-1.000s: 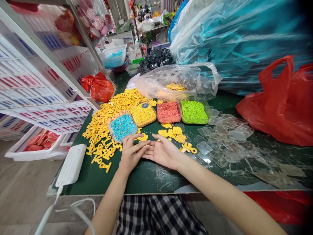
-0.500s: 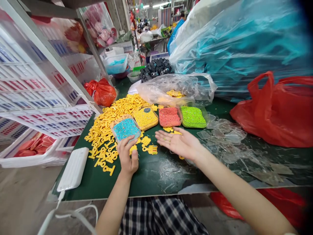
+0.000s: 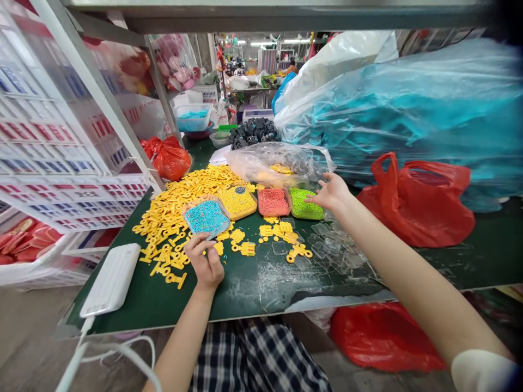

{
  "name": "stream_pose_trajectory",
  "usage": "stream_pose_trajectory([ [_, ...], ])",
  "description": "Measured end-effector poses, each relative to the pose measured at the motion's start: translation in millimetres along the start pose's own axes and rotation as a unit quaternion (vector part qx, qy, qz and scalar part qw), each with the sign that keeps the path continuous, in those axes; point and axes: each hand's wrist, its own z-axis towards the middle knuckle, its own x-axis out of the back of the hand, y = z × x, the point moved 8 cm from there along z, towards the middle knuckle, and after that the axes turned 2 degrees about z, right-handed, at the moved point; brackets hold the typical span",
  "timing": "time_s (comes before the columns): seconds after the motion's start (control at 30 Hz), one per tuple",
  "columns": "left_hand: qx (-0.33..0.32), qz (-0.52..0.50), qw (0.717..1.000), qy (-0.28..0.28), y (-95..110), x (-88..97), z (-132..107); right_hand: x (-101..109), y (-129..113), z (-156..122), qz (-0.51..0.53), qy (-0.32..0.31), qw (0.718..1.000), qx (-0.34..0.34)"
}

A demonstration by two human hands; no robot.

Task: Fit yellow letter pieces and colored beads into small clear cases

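Observation:
My left hand [image 3: 205, 264] is just in front of the tray of blue beads [image 3: 206, 215], fingers loosely bent and thumb apart, with nothing visible in it. Its fingertips are close to the tray's near edge; I cannot tell if they touch. My right hand [image 3: 333, 193] hovers palm up, with spread fingers, over the right side of the tray of green beads [image 3: 304, 206], and is empty. Between them stand a tray of yellow beads [image 3: 238, 202] with a dark round piece on top and a tray of red beads [image 3: 273, 202]. Loose yellow plastic pieces [image 3: 247, 249] lie in front.
A large heap of yellow pieces [image 3: 200, 185] covers the left. Clear plastic sheets [image 3: 339, 247] lie under my right forearm. Behind are a clear bag [image 3: 253, 163], black parts [image 3: 254, 132] and a red bag [image 3: 412, 204]. A white power bank [image 3: 112, 280] sits at the left edge.
My right hand has moved right and away from me, from in front of the red tray to above the green one. My left hand stays by the blue tray. The view has shifted.

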Motion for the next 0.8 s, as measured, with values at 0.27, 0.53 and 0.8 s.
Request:
stream_pose_trajectory([
  [0.27,-0.044,-0.034,0.998,-0.038,12,-6.4,-4,-62,9,-81,-0.194,-0.207,0.954,0.097],
  [0.53,-0.122,-0.038,0.984,-0.122,26,-12.8,-3,-75,45,-90,-0.351,-0.118,0.924,0.100],
  [0.8,-0.119,-0.055,0.982,-0.135,28,-14.0,1,-69,72,-82,-0.239,-0.102,0.964,0.055],
])
